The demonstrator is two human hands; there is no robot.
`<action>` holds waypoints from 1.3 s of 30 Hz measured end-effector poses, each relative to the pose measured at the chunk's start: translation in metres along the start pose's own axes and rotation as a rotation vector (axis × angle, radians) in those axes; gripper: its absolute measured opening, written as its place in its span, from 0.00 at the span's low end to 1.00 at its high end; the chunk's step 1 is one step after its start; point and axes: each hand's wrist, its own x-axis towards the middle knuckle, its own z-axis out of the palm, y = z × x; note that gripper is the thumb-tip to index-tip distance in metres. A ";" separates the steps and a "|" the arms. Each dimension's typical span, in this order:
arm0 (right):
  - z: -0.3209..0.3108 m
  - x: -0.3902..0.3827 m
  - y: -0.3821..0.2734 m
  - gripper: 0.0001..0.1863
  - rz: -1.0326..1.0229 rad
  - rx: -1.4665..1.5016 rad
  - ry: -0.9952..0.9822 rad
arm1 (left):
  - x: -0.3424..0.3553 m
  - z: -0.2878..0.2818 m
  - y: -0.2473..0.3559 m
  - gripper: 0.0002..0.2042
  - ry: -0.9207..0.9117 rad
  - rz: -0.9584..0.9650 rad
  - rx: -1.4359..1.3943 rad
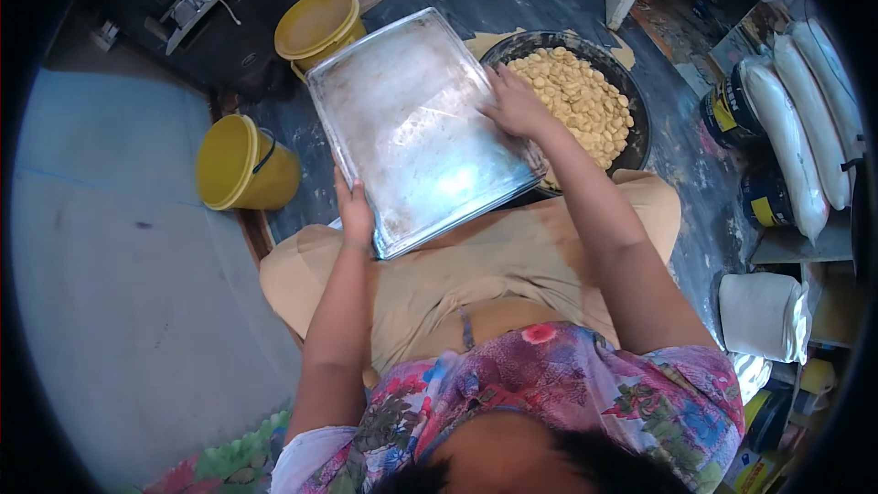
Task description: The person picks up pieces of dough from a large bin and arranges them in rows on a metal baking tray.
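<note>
A rectangular metal baking tray [402,119] with a low rim is tilted above my lap, its surface scuffed and bearing no food. My left hand [355,212] grips the tray's left edge near its lower corner; some of its fingers are hidden. My right hand [517,105] is at the opposite edge, fingers stretched apart and touching the tray by its rim. Beside the tray, partly under its right corner, stands a wide black basin [637,96]. Many small, flattened pale-yellow dough pieces [576,87] fill it.
Two yellow buckets, one lidded [315,23] and one lying or tilted [242,162], stand left of the tray. Long white filled bags [791,137] lean over black tubs [732,110] at the right. A pale board [128,265] covers the left side. Dark, dusty flooring [690,165] surrounds the basin.
</note>
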 end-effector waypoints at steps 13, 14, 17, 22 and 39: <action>0.069 0.045 -0.063 0.42 -0.336 0.208 -0.104 | 0.004 -0.007 0.010 0.29 -0.061 0.033 0.132; 0.056 0.047 -0.050 0.41 -0.326 0.419 -0.099 | 0.009 -0.012 0.013 0.29 0.000 0.111 0.316; 0.000 0.060 0.038 0.40 -0.251 0.530 0.077 | 0.034 0.005 0.058 0.28 -0.002 0.311 0.567; -0.016 0.070 0.260 0.54 0.426 0.256 -0.109 | 0.106 0.143 0.162 0.20 -0.309 0.732 0.445; 0.138 0.073 0.310 0.47 0.419 -0.095 -0.559 | 0.246 0.497 0.012 0.30 -1.067 0.137 0.906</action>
